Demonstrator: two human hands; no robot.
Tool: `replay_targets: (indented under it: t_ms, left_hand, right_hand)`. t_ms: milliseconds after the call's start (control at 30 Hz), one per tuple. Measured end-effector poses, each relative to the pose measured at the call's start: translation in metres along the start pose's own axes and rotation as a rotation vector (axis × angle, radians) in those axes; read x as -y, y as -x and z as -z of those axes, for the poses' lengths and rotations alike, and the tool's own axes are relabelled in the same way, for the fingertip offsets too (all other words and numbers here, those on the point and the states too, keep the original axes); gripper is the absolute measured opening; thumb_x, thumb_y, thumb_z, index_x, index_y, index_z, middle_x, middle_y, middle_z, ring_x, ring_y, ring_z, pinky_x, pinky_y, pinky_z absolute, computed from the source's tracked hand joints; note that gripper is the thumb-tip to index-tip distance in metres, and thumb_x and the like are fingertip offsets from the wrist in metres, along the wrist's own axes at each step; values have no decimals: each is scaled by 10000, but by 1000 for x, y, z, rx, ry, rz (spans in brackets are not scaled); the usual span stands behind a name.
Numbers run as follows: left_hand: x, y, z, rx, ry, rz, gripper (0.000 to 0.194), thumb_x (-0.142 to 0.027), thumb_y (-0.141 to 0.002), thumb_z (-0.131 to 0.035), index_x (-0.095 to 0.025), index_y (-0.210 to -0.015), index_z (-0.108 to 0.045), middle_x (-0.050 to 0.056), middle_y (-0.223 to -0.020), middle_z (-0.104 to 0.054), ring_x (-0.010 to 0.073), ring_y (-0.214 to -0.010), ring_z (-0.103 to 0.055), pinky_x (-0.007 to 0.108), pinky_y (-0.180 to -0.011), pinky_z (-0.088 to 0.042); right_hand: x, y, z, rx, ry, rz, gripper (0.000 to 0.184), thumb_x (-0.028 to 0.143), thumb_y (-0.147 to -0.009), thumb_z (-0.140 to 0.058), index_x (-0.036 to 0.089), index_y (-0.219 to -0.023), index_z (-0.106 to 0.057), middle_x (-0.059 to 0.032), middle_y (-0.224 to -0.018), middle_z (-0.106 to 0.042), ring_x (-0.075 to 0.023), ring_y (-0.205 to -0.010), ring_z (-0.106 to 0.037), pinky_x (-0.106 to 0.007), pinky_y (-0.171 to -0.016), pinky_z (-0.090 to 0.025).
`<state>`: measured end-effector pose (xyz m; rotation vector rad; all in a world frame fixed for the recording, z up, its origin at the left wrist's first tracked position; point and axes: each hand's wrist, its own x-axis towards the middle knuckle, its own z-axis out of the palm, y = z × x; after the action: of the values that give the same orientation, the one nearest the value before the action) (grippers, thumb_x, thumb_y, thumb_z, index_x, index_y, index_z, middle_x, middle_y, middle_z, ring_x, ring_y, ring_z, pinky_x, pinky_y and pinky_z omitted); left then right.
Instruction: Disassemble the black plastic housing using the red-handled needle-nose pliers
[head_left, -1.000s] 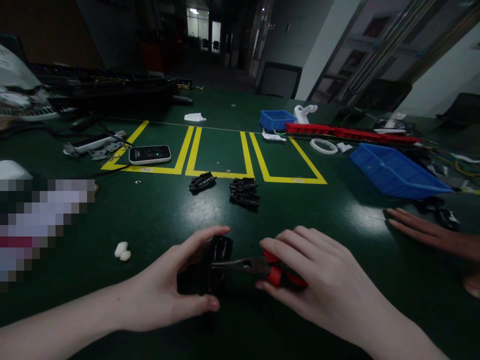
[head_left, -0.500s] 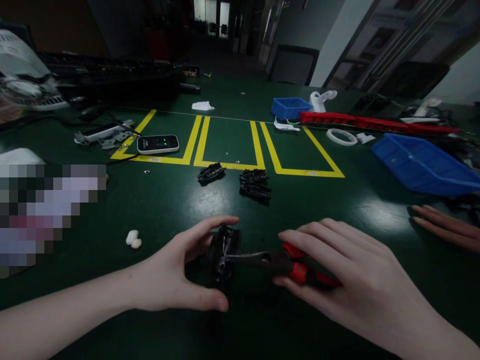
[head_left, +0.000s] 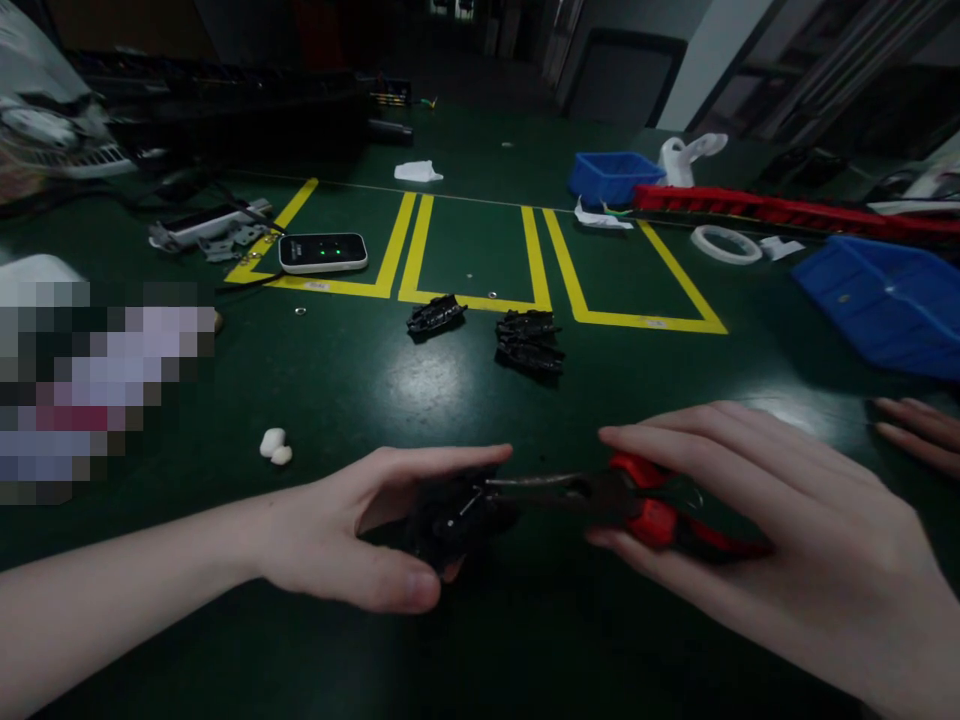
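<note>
Between the thumb and fingers of my left hand (head_left: 375,530) is a dark, ridged black plastic part (head_left: 461,515), tilted to the right. My right hand (head_left: 780,530) is closed around the red handles of a pair of long-nosed pliers (head_left: 577,492). The pliers' jaws point left, and their tips meet the upper side of the black part; whether they grip a small piece there I cannot make out. Beyond my hands lie similar black parts: one by itself (head_left: 436,316) and a close pair (head_left: 529,340).
Yellow tape frames (head_left: 480,300) mark the green table. Behind the left frame's front edge lies a black-and-white device (head_left: 324,252) with green lights. White lumps (head_left: 275,446) sit left. To the right are a blue bin (head_left: 885,305), a tape roll (head_left: 725,244) and another person's hand (head_left: 919,432).
The black part has turned in my left hand from nearly upright to a rightward tilt. My right hand and the pliers have shifted right. The whole view has also moved somewhat.
</note>
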<state>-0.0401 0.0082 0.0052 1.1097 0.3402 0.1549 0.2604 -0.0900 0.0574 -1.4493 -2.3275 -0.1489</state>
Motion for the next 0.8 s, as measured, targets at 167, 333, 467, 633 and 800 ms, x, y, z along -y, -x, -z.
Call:
replay_targets:
  t_ms: [167,333,467,633,800]
  left_hand:
    - [-2,-5,3,92,102,35,763,-395,-876,-819,-315,-1570,-512,48,-1007,-672,170,-850,-592,244,-706,-468]
    - [0,-7,6,116,169,61,744,-373,-877,-813,-293,-1558,-522,39,-971,-681,163,-840,-602,252,-734,-479]
    - [-2,-5,3,77,158,88,762,-349,-868,-832,-323,-1558,-510,23,-976,-676,152,-848,-600,225,-709,-477]
    - [-10,-6,-5,-71,67,114,716,-237,-874,-839,-340,-1516,-539,-25,-892,-641,115,-790,-579,179,-672,-475]
    - [-15,-6,-11,-209,20,119,679,-217,-869,-841,-311,-1482,-566,-31,-870,-668,119,-807,-612,192,-712,-504]
  right_hand:
    - [0,-2,0,11,24,-19,331,500,-1006,-572,295,-1263,-601,-60,-1022,-717,-275,-853,-687,-443,-674,-484]
    - [-6,-1,6,19,62,26,320,476,-1010,-584,266,-1251,-607,-61,-1023,-710,-242,-847,-681,-411,-672,-477]
    - [-9,-2,8,31,94,44,322,474,-998,-598,276,-1250,-618,-61,-1006,-713,-247,-821,-682,-421,-669,-479]
    - [-17,-7,-1,-58,-2,-73,290,444,-970,-669,267,-1197,-627,-68,-1030,-733,-255,-857,-710,-408,-711,-532]
    - [-44,-2,-8,-78,-23,-280,321,402,-952,-708,267,-1232,-628,-85,-1095,-754,-253,-871,-718,-388,-726,-557]
